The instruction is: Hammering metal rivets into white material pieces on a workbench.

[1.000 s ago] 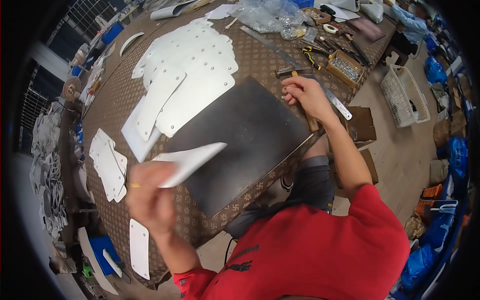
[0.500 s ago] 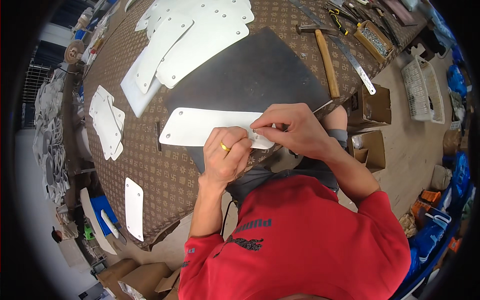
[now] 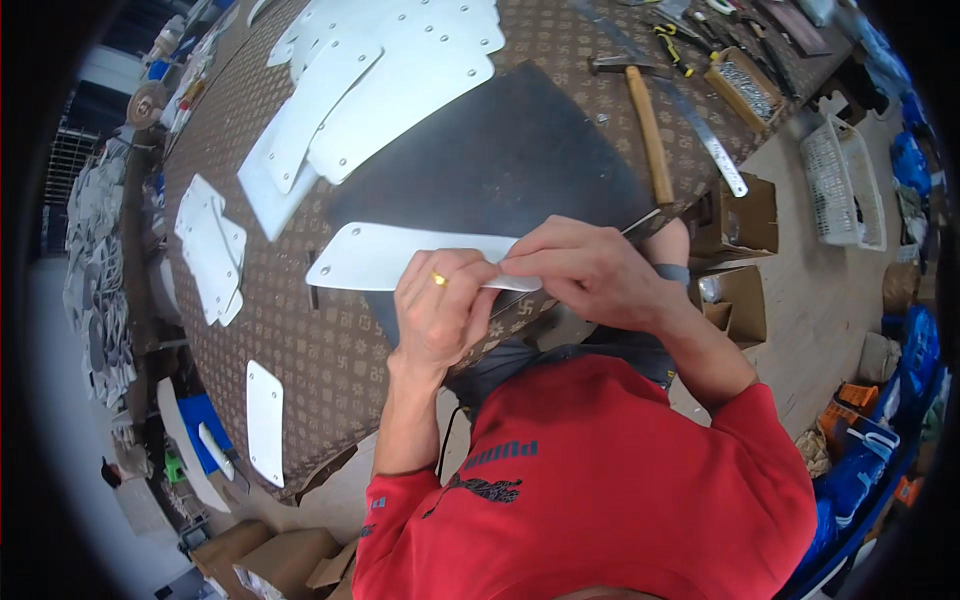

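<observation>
A long white panel (image 3: 410, 245) with small metal rivets in its left end lies over the near part of a dark mat. My left hand (image 3: 440, 300), a gold ring on one finger, is closed on the panel's near edge, its fingers curled. Close against it, my right hand (image 3: 595, 270) pinches at the panel's right end with thumb and fingertips pressed together. The fingers cover that spot, so any small part between them is hidden. The dark mat (image 3: 490, 150) reaches out beyond both hands.
White riveted panels (image 3: 410, 80) are heaped at the far left, beside a white block (image 3: 270, 200). A smaller stack (image 3: 210, 250) and a single panel (image 3: 265, 420) lie further left. A hammer (image 3: 652, 140), steel ruler (image 3: 710, 140), pliers (image 3: 673, 50) and box of small metal parts (image 3: 745, 88) lie far right.
My right fingertips, which were holding a small metal piece over the panel, have closed down against its right end. The panel has shifted slightly left, and my hands are closer together.
</observation>
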Tool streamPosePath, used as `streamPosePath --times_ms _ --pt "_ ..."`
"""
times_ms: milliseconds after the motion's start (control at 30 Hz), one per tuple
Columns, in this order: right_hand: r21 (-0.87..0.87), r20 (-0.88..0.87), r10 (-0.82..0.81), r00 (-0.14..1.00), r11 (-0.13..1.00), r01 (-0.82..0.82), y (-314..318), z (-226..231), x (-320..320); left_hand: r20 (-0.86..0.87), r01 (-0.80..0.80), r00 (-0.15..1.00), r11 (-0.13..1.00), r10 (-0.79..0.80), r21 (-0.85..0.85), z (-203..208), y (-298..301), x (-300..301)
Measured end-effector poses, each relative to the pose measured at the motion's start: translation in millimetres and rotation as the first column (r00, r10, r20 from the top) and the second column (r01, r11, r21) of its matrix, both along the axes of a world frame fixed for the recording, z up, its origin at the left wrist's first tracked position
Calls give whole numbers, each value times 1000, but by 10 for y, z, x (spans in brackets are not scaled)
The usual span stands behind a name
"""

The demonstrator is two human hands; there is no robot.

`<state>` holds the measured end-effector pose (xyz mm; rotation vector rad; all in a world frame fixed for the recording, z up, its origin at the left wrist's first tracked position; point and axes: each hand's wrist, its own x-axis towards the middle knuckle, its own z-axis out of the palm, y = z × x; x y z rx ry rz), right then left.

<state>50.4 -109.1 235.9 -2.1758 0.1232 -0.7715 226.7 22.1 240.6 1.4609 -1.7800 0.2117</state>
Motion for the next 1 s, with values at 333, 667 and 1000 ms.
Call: streamPosePath --times_ms 333,667,1000 --pt "369 -58 -207 977 905 214 -643 18 -6 51 -98 994 995 96 37 53 57 74" --pt "-502 -197 -671 715 695 514 -1506 -578 23 125 -96 990 960 65 262 -244 315 -57" --pt "237 -254 -352 901 880 411 -828 -301 150 203 -207 964 962 170 177 -199 294 -73"
